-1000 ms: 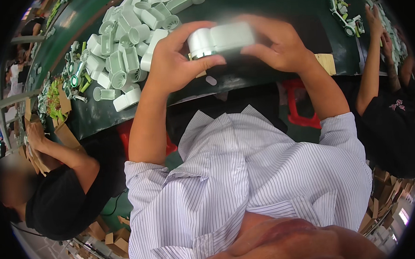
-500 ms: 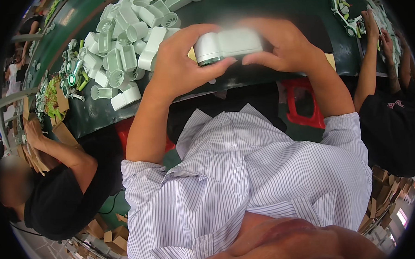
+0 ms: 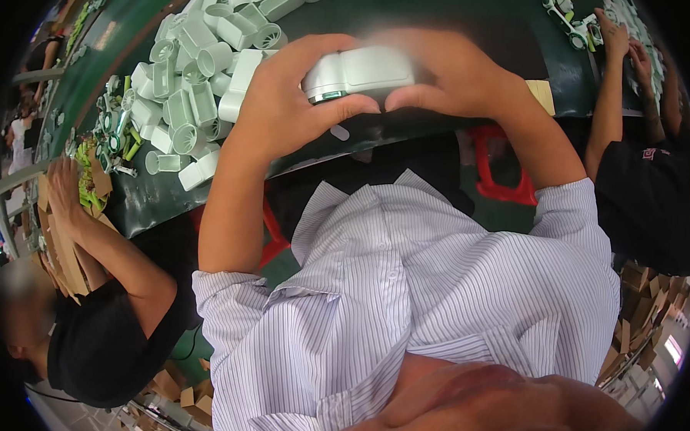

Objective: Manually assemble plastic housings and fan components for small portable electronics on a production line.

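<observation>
Between my two hands, above the near part of the green table (image 3: 167,202), is a pale mint plastic housing (image 3: 369,69) with a rounded end and a green band low on its left side. My left hand (image 3: 297,90) is wrapped round the rounded left end, thumb along the lower edge. Its right end is gripped by my right hand (image 3: 454,76), whose thumb lies below the piece; the far fingers there are blurred. Left of my hands lies a heap of similar pale housings (image 3: 201,91), some showing ribbed round openings. A small pale oval piece (image 3: 341,132) rests below my left thumb.
Green-and-white assembled parts (image 3: 114,129) lie left of the heap, beside a carton (image 3: 99,180). Co-workers' arms reach in at left (image 3: 115,249) and right (image 3: 610,104). A yellow card (image 3: 541,97) sits by my right wrist. Red stools (image 3: 505,185) stand under the table edge.
Both my hands and the housing have shifted slightly left, with the piece turned a little. The co-worker's hand at left has moved up beside the carton.
</observation>
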### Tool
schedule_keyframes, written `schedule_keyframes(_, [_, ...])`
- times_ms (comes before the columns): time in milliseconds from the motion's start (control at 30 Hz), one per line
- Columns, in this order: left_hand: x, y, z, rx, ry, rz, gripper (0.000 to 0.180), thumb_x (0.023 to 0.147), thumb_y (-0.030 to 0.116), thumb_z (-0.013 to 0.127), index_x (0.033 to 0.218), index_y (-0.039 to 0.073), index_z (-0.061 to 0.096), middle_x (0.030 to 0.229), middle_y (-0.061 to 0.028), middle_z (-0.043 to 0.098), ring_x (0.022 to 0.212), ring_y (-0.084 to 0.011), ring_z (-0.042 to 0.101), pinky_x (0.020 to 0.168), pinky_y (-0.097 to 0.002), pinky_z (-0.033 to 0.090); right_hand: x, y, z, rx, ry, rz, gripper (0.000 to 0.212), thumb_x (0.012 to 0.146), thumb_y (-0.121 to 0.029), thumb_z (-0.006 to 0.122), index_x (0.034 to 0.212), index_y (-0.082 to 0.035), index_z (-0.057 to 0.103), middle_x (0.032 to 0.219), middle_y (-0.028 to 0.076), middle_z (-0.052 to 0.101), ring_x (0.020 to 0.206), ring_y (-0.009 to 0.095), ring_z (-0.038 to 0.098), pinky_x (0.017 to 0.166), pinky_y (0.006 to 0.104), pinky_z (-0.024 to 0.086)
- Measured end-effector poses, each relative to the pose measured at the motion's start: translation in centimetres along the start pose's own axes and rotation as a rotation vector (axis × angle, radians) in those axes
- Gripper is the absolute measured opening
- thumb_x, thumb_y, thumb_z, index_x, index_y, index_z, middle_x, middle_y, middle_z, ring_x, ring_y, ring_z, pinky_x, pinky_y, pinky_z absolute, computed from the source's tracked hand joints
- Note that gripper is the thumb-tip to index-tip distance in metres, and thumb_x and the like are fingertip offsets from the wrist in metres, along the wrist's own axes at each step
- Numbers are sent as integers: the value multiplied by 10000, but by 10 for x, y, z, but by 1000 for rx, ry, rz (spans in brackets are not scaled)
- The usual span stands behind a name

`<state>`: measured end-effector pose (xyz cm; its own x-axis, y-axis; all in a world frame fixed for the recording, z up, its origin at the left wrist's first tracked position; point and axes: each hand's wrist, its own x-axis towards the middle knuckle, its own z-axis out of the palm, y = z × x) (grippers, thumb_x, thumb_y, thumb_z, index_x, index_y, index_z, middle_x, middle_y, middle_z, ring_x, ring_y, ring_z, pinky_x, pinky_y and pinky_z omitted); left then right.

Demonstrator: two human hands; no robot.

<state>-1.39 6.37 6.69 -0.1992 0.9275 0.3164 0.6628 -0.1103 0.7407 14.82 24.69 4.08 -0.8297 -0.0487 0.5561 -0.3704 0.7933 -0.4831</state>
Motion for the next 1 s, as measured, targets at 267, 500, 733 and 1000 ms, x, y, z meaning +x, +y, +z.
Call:
schedule_keyframes(267, [-2, -7, 6, -19, 48, 31, 563, 654, 223, 879, 1137, 42, 653, 1048, -87, 684, 941, -217, 651, 830, -316, 507, 1, 1, -1, 32, 25, -13, 514, 803, -336, 755, 1184, -26, 604, 970, 122, 676, 754, 256, 650, 664, 329, 520])
schedule_keyframes(500, [-8, -18, 7, -13, 17, -8, 520, 693, 157, 855, 1154, 40, 644, 1086, -86, 672, 980, -186, 636, 855, -305, 498, 0, 7, 13, 52, 57, 11, 467, 806, -307, 756, 1168, -47, 613, 936, 114, 678, 684, 235, 637, 633, 316, 515])
schedule_keyframes(733, [1, -21, -12, -338, -51, -122, 593, 674, 40, 846, 1206, -17, 590, 1192, -103, 636, 1114, -210, 604, 1003, -350, 472, -5, 9, 3, 32, 57, 106, 511, 793, -312, 773, 1198, -61, 591, 999, 113, 664, 795, 248, 649, 707, 325, 524])
schedule_keyframes(1000, [-4, -22, -9, 34, 21, 51, 524, 688, 83, 822, 1176, 24, 638, 1077, -93, 692, 949, -171, 669, 881, -313, 532, -8, 5, -2, 37, 18, 112, 522, 804, -298, 761, 1226, -58, 569, 1047, 119, 653, 826, 261, 644, 728, 336, 529])
